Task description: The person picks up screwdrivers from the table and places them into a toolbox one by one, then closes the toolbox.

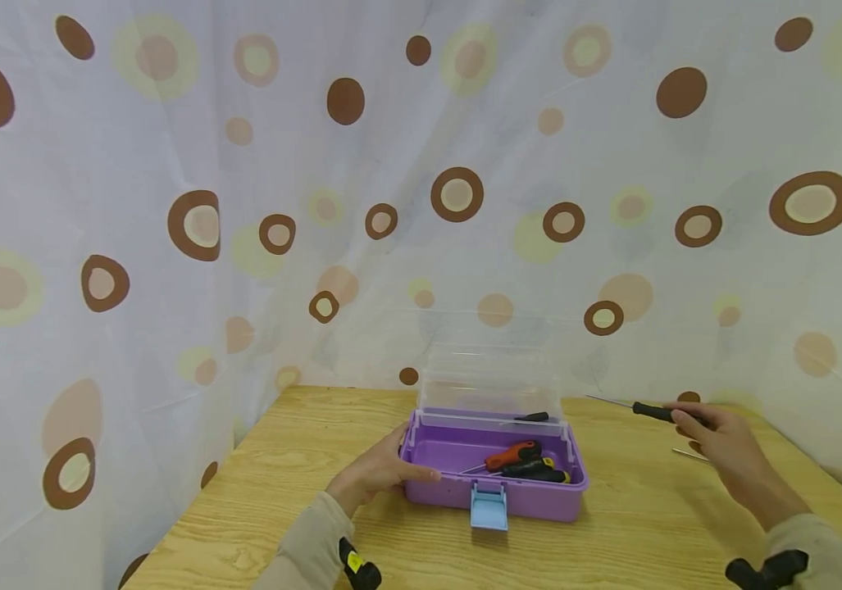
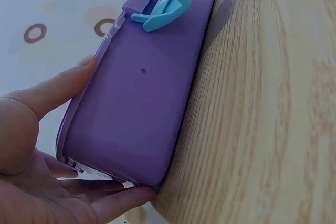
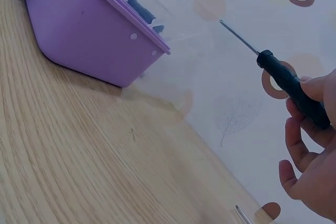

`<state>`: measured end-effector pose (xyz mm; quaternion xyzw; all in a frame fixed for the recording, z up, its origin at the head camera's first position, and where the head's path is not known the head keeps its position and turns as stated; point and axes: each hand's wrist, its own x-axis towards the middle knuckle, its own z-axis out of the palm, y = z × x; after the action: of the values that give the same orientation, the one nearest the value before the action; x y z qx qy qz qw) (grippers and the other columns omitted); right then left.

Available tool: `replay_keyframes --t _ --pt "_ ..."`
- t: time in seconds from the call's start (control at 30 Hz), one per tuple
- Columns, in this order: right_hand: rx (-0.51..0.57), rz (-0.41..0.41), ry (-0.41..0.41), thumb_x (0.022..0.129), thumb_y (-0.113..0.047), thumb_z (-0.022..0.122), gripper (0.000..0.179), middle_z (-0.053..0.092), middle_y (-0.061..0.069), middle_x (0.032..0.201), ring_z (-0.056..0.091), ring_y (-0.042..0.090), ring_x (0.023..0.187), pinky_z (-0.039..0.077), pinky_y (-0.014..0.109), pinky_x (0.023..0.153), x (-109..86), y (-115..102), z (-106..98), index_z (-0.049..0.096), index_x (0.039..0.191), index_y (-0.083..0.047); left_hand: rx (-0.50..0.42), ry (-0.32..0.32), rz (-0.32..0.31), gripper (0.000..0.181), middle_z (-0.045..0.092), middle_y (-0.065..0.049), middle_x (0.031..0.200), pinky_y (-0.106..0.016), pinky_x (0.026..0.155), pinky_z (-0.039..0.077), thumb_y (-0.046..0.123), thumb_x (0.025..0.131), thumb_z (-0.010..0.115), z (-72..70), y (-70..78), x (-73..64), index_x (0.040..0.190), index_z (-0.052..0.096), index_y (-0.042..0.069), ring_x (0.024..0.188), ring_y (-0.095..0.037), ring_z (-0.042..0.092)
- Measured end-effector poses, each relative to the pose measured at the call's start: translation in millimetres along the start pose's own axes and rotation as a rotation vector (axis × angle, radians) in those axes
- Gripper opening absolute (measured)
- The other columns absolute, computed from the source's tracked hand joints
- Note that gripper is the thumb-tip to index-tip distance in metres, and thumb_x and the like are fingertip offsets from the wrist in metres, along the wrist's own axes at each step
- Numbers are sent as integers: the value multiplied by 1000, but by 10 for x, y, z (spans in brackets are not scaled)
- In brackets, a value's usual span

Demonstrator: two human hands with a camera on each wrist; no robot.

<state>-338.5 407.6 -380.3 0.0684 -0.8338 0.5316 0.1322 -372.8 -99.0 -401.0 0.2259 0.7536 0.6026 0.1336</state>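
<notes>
A purple toolbox (image 1: 450,494) stands on the table, its clear lid (image 1: 490,369) raised and its light blue latch (image 1: 489,510) hanging down in front. My left hand (image 1: 384,471) grips its left end, thumb over the front rim and fingers (image 2: 123,203) against the end wall. Inside lie a red-handled screwdriver (image 1: 515,456) and black-handled ones (image 1: 527,469) with yellow ends. Another black-handled tool (image 1: 534,417) lies at the box's back edge. Right of the box, my right hand (image 1: 730,451) holds a black-handled screwdriver (image 3: 283,80) above the table, its thin shaft pointing left.
A thin metal rod (image 1: 689,455) lies on the wooden table (image 1: 243,492) below my right hand; its other end is hidden. Behind the table hangs a white curtain (image 1: 391,147) with brown and yellow circles, which also runs along the left side.
</notes>
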Motion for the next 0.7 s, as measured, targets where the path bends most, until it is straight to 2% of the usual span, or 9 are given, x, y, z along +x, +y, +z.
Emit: replay_keyframes --t 0.27,0.53,0.7 --pt "-10 -28 -11 109 -37 53 52 55 3 122 57 -1 97 53 21 79 77 -117 227 57 141 4 -4 -6 -5 112 43 -26 152 -64 103 44 12 82 87 1 16 -10 166 13 12 132 -44 48" --pt "26 -58 -11 108 -37 54 56 59 0 120 58 3 100 51 17 82 188 -248 485 53 143 7 -16 -4 2 112 44 -26 151 -63 102 45 11 82 87 -9 17 -5 166 14 12 131 -45 49" --pt "23 -53 -21 108 -36 55 53 60 6 120 58 6 100 51 20 82 239 -282 608 56 142 5 -16 -8 -9 113 43 -26 151 -63 102 46 12 82 88 -7 -6 -1 167 13 15 131 -45 49"
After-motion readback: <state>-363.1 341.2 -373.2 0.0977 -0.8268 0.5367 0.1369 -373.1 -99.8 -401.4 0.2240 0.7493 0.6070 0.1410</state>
